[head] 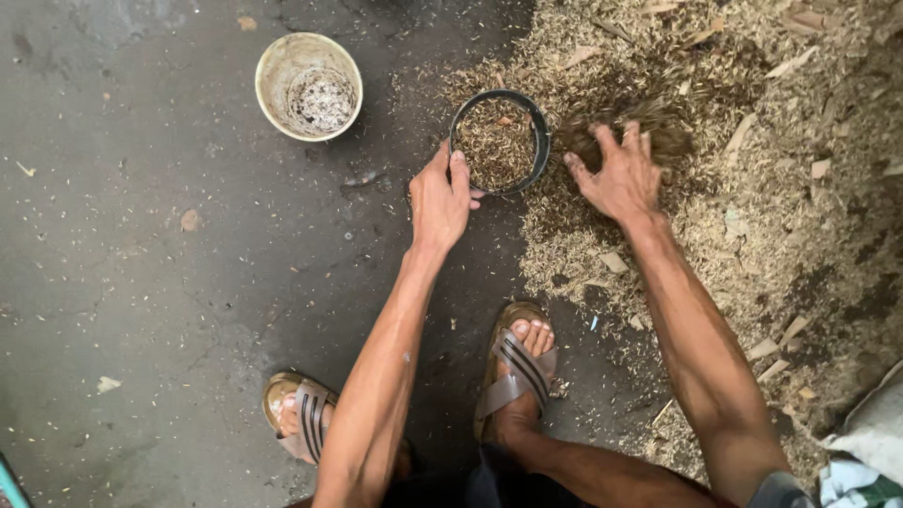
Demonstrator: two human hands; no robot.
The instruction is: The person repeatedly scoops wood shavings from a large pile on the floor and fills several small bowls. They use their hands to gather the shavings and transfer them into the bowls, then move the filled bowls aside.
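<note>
A head camera looks straight down at a dark concrete floor (141, 282) speckled with bits of chaff. The landmark is a small round dark bowl (499, 141) sitting on the floor near the top middle of the view, filled nearly level with brown wood shavings. The left hand (439, 199) grips the bowl's near-left rim, with the thumb hooked over the edge and the fingers curled against the outside wall, so it is closed on the bowl. Just to the right of the bowl, the right hand (621, 174) is spread wide, fingers splayed and pressed down into a clump of shavings; it encloses nothing firm, only loose material under the fingertips. That clump belongs to a large heap of shavings and wood chips (752, 141) that spreads from the bowl's right side across the whole right part of the view, touching the bowl's far and right edges. Well to the left of the bowl stands a pale, worn bucket (308, 87), upright, with a thin layer of grit on its bottom. Below the bowl, toward the viewer, are the person's two feet in brown strapped sandals (515, 372), the other sandal farther left. A crumpled pale sack (870, 433) lies at the lower right, well apart from the bowl.
</note>
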